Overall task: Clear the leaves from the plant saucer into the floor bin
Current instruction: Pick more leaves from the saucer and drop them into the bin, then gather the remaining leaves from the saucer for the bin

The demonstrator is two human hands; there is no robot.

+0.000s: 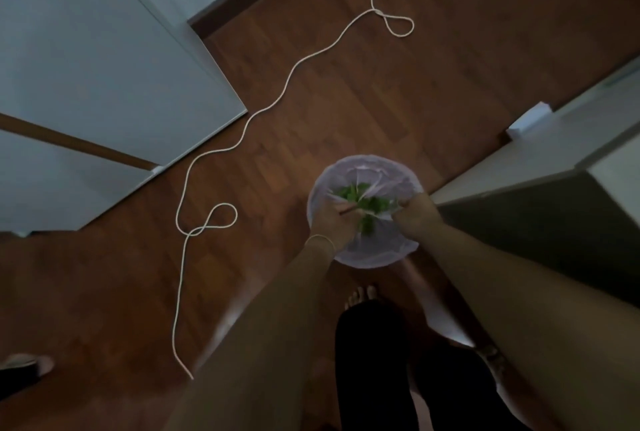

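The floor bin [363, 257] is round, lined with a pale plastic bag, and stands on the wood floor right in front of me. Both my hands are over its opening. Green leaves [367, 205] bunch between them, and some hang down into the bag. My left hand [330, 222] is closed on a thin brown edge [347, 210] that looks like the rim of the plant saucer; the rest of the saucer is hidden under the leaves and fingers. My right hand [420, 214] has its fingers closed on the leaves at the bunch's right side.
A long white cord [277, 98] snakes across the floor to the left and behind the bin. White cabinet doors [104, 84] stand on the left and a white unit [554, 153] on the right, close to the bin. My bare foot [362, 293] is just below the bin.
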